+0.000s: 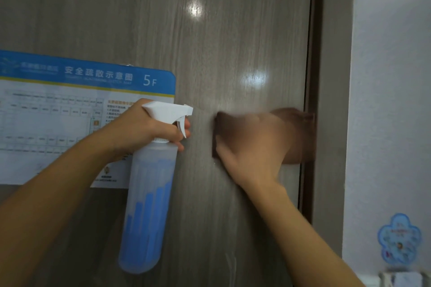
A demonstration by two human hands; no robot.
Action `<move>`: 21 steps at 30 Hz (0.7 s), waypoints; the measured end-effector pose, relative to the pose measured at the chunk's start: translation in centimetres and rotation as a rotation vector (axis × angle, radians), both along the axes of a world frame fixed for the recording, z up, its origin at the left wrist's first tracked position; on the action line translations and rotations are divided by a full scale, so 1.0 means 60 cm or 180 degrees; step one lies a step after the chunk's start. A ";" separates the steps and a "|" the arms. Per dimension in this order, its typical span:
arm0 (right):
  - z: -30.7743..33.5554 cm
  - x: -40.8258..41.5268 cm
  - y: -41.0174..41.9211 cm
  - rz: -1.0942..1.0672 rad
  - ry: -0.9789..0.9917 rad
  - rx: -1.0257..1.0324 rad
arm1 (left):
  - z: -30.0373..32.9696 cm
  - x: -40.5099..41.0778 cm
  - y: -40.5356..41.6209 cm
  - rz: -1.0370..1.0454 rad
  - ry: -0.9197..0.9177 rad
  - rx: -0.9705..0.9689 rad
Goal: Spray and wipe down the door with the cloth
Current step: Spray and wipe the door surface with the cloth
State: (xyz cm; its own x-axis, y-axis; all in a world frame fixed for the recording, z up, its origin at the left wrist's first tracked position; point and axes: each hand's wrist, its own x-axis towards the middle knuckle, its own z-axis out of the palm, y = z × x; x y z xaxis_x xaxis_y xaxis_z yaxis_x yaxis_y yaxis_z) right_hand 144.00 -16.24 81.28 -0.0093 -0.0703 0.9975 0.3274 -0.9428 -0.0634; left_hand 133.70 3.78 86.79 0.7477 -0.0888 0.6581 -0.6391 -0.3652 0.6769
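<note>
A grey-brown wood-grain door [221, 42] fills most of the view. My left hand [144, 127] grips the neck of a translucent spray bottle [149, 205] with a white trigger head and blue liquid, held upright close to the door. My right hand [251, 144] presses a brown cloth [296, 133] flat against the door near its right edge. The hand and cloth are blurred by motion. The cloth shows at the left of the fingers and to the right of the hand.
A blue and white floor-plan poster [58, 109] marked 5F is stuck on the door's left half. The dark door frame [326, 100] runs down the right. Beyond it is a pale wall with a blue flower-shaped sticker [398, 239].
</note>
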 end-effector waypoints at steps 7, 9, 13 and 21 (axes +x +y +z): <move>-0.076 0.000 -0.001 0.0004 0.0093 -0.0173 | 0.000 0.005 0.002 -0.0007 -0.0002 0.0009; -0.047 -0.001 0.003 -0.0040 0.0033 -0.0081 | -0.002 0.007 0.002 -0.0030 -0.0008 -0.0016; 0.041 0.003 0.011 -0.0085 -0.0068 0.0148 | -0.002 0.011 0.007 -0.0044 -0.0017 -0.0027; 0.025 -0.002 0.020 -0.0059 0.0037 0.0131 | -0.002 0.010 0.006 -0.0039 -0.0002 0.0029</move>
State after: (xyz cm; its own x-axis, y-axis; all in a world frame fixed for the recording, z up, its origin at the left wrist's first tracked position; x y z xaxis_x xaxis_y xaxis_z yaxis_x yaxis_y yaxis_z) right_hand 143.86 -15.03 82.77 0.0007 -0.1111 0.9938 0.3090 -0.9452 -0.1059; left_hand 134.29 4.13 86.66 0.7461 -0.1039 0.6576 -0.6440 -0.3634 0.6732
